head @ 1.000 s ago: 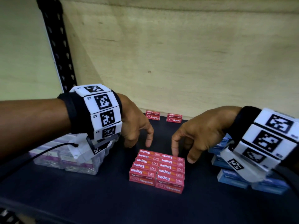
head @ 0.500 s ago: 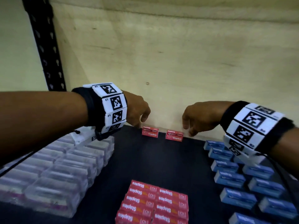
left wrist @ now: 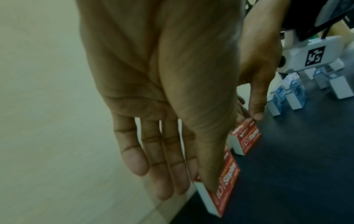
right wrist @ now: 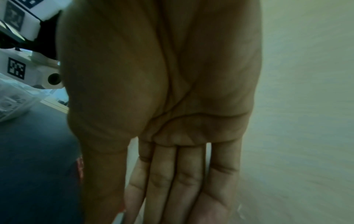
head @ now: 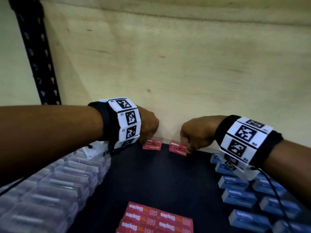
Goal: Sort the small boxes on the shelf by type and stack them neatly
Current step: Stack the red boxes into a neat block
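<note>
Two red Staples boxes stand at the back of the dark shelf (head: 159, 179), against the wooden wall. My left hand (head: 146, 140) pinches the left red box (head: 152, 145). In the left wrist view its thumb lies on the front face of that box (left wrist: 228, 180) and the fingers (left wrist: 164, 174) reach down behind it. My right hand (head: 187, 147) pinches the right red box (head: 178, 148), thumb tip at the top front edge of this box (left wrist: 247, 136). In the right wrist view the palm hides the box except for a red sliver (right wrist: 80, 166).
A block of red Staples boxes (head: 156, 219) lies flat at the shelf front. Clear plastic boxes (head: 58, 185) fill the left side and blue boxes (head: 244, 197) the right. The wooden back wall (head: 185, 73) is right behind the hands. A black upright post (head: 33, 52) stands far left.
Both hands left the front red block and reached to the back of the shelf. Half a second ago they hovered above the two boxes; now each one pinches a box.
</note>
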The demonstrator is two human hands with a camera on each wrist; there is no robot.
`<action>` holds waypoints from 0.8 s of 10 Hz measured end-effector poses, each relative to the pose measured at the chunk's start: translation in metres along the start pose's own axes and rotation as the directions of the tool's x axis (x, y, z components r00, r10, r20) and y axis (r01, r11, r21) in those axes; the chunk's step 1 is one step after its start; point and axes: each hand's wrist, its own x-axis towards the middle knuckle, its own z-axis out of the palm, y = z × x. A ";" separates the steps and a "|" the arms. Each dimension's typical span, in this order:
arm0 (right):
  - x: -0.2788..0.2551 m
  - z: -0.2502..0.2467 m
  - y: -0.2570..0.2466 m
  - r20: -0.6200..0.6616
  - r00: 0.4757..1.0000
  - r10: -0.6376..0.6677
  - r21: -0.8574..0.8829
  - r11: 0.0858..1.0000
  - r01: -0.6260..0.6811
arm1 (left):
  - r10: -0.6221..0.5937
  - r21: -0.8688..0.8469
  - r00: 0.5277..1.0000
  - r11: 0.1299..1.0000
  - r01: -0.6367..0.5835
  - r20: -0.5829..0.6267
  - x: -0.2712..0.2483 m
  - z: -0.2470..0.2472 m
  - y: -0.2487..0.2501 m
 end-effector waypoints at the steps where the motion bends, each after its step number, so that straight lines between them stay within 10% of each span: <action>1: -0.011 0.002 -0.002 0.047 0.999 -0.020 0.087 0.996 0.016 | 0.014 0.006 0.997 1.000 -0.014 0.079 -0.008 0.001 0.006; 8: -0.105 0.030 -0.045 0.120 0.976 -0.183 0.276 0.950 0.144 | 0.149 0.007 0.955 0.988 -0.156 0.256 -0.098 0.029 0.027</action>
